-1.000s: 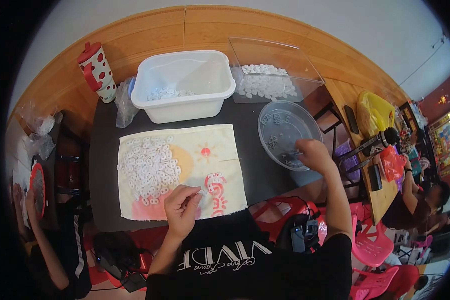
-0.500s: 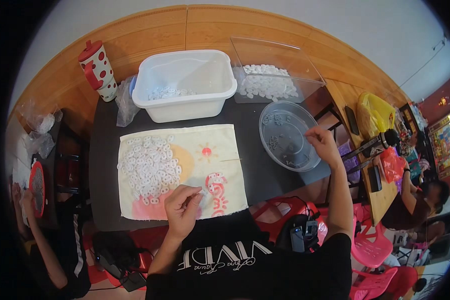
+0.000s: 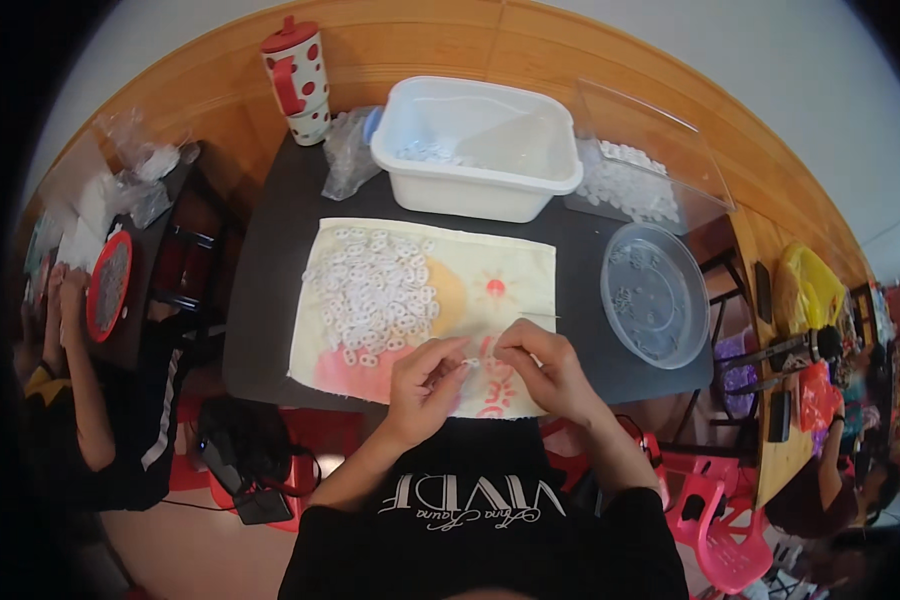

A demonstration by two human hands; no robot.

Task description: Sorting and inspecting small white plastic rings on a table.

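Observation:
My left hand (image 3: 426, 392) is closed in a pinch on a small white plastic piece (image 3: 472, 364) above the cloth's front edge. Close beside it, my right hand (image 3: 550, 368) has thumb and fingertips pressed together; whatever they hold is too small to make out. Beneath both hands lies a cream printed cloth (image 3: 518, 258). A heap of small white plastic pieces with holes (image 3: 378, 295) covers its left half. A thin needle-like object (image 3: 540, 316) rests at the cloth's right edge. To the right, a round clear tray (image 3: 660, 345) holds small dark parts.
A white tub (image 3: 470, 192) with some white pieces inside stands at the back. Beside it is a clear box (image 3: 580, 203) of white round pieces. A spotted tumbler (image 3: 298, 85) and a plastic bag (image 3: 350, 160) occupy the back left. Another person's hands (image 3: 68, 285) work near a red tray (image 3: 98, 290).
My right hand has moved left from the round clear tray to beside my left hand. The whole view has shifted, so the table things appear further right.

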